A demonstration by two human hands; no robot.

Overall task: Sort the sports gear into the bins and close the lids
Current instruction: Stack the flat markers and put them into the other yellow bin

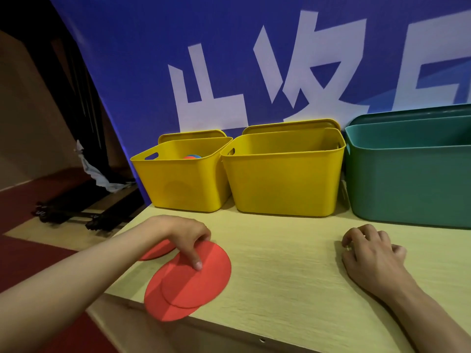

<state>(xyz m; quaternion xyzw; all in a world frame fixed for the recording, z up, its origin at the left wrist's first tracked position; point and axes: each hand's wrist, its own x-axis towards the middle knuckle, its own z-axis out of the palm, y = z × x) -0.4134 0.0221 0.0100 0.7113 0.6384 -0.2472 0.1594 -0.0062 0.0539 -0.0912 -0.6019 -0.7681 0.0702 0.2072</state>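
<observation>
Flat red discs (193, 281) lie overlapping near the table's front left edge, and a third red disc (155, 249) peeks out under my wrist. My left hand (188, 235) holds the top disc, index finger pressed on its face, other fingers curled at its far rim. My right hand (369, 253) rests on the bare tabletop at the right, fingers loosely curled, holding nothing. Along the back stand a small yellow bin (183, 184) with a coloured ball (193, 157) inside, a larger yellow bin (283, 179) and a teal bin (413, 179). A lid leans behind each bin.
The light wood table (293, 276) ends at a front edge close to me and a left edge by the discs. A blue banner wall rises right behind the bins. Dark stands and crumpled white paper (99, 174) lie on the floor to the left.
</observation>
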